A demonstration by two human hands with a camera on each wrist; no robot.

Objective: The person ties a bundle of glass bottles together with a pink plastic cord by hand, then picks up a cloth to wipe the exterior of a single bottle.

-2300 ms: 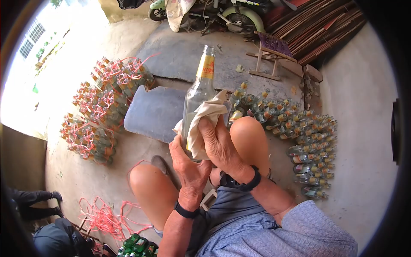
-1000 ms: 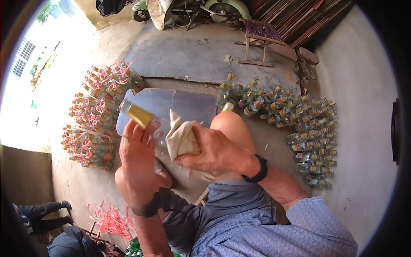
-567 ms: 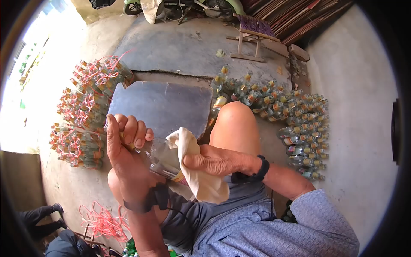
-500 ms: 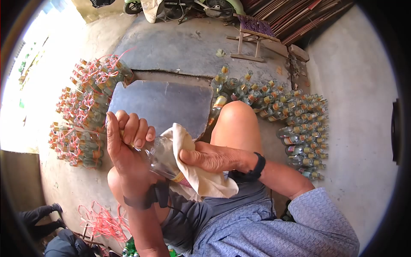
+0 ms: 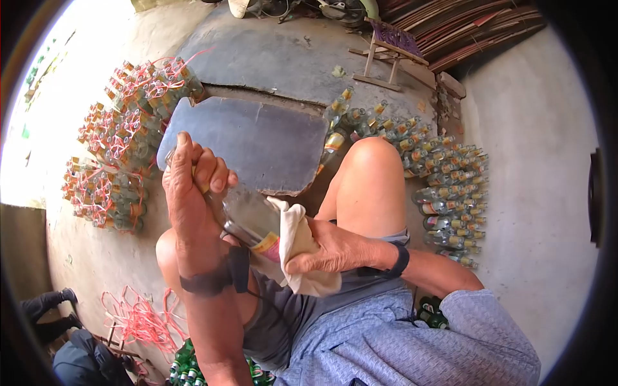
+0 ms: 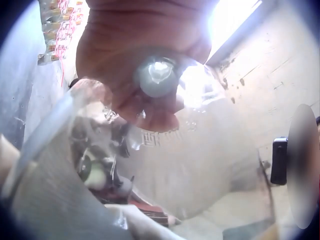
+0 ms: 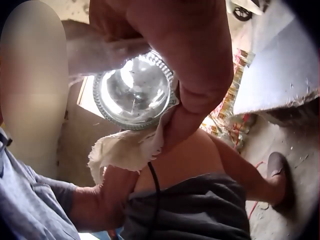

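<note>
A clear glass bottle lies tilted between the hands, its neck toward the upper left. The left hand curls its fingers round the neck; in the left wrist view the clear glass fills much of the picture below that hand. The right hand grips a cream cloth against the bottle's lower part, beside a yellow and red label. In the right wrist view the round bottle base faces the camera, with the cloth under it and the right hand alongside.
A grey board lies ahead. Strapped bottles stand at the left, rows of loose bottles at the right. Pink strapping and green bottles are at the lower left, near a seated person. A small stool stands farther off.
The bottle went from upright to tilted, its neck now in the left hand. The right hand and cloth moved down toward its base, and lately a little to the right. The head view has shifted.
</note>
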